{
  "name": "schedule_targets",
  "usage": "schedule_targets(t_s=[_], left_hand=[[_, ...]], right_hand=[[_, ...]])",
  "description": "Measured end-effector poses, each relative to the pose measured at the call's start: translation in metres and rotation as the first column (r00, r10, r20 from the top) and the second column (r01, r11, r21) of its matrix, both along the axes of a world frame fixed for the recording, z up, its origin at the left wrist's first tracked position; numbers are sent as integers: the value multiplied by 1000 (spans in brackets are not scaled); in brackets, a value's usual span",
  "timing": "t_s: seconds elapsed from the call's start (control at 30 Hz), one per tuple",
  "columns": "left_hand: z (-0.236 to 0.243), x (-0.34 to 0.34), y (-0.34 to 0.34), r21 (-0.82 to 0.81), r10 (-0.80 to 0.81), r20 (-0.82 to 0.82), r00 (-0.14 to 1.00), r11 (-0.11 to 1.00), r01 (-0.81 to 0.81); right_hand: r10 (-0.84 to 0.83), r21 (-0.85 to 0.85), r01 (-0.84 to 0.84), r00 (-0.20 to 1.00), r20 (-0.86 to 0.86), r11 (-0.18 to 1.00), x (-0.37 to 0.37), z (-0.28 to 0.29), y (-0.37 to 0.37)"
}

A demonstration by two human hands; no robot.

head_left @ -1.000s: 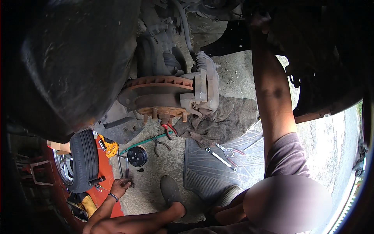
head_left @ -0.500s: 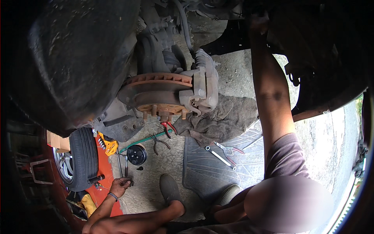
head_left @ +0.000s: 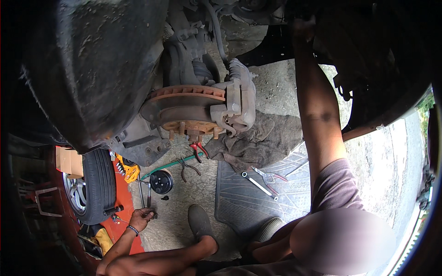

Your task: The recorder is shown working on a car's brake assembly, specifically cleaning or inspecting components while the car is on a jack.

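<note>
My left hand [head_left: 142, 219], with a dark beaded bracelet at the wrist, hangs low at the left beside the red floor edge. Its fingers are closed around something small and dark that I cannot make out. Near it are a round black pulley-like part [head_left: 161, 182] and a long-handled tool. My right arm stretches up into the dark wheel arch; there my right hand [head_left: 304, 30] is in deep shadow, its fingers hidden. Between the arms hangs a rusty brake disc [head_left: 184, 93] with bare studs, a grey caliper [head_left: 243, 103] mounted on its right side.
A grey cloth [head_left: 262, 142] lies below the caliper. Red-handled pliers, other pliers [head_left: 189, 171] and a green rod rest on the concrete. A wrench [head_left: 258, 185] and locking pliers lie on the rubber mat [head_left: 239, 202]. At left stand a wheel [head_left: 99, 186], a cardboard box [head_left: 69, 162] and a yellow jack-like tool.
The view has shifted slightly, showing more of the cardboard box. Both hands stay in nearly the same places.
</note>
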State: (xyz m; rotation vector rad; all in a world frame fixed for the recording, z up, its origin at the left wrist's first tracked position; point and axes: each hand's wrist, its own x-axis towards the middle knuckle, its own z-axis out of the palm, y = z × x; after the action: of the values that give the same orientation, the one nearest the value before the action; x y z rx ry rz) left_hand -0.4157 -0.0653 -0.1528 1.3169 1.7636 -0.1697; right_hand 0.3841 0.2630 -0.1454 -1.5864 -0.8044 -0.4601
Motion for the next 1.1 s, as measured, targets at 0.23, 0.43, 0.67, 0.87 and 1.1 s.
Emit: schedule_targets(t_s=[0.23, 0.43, 0.67, 0.87, 1.1], left_hand=[[-34, 8, 9, 1, -69, 106, 992, 998, 69], [-34, 15, 14, -20, -71, 130, 989, 997, 75], [-27, 12, 7, -35, -30, 128, 991, 999, 35], [-28, 21, 12, -37, -65, 145, 987, 997, 71], [-24, 19, 9, -40, -38, 144, 989, 998, 44]], right_hand=[[-171, 126, 186, 978, -116, 975, 16, 65, -22], [-151, -3, 152, 979, -134, 988, 38, 64, -33], [-139, 27, 144, 983, -118, 989, 11, 61, -34], [-304, 82, 320, 939, -160, 944, 10, 70, -24], [-62, 260, 86, 993, -100, 962, 0, 60, -41]])
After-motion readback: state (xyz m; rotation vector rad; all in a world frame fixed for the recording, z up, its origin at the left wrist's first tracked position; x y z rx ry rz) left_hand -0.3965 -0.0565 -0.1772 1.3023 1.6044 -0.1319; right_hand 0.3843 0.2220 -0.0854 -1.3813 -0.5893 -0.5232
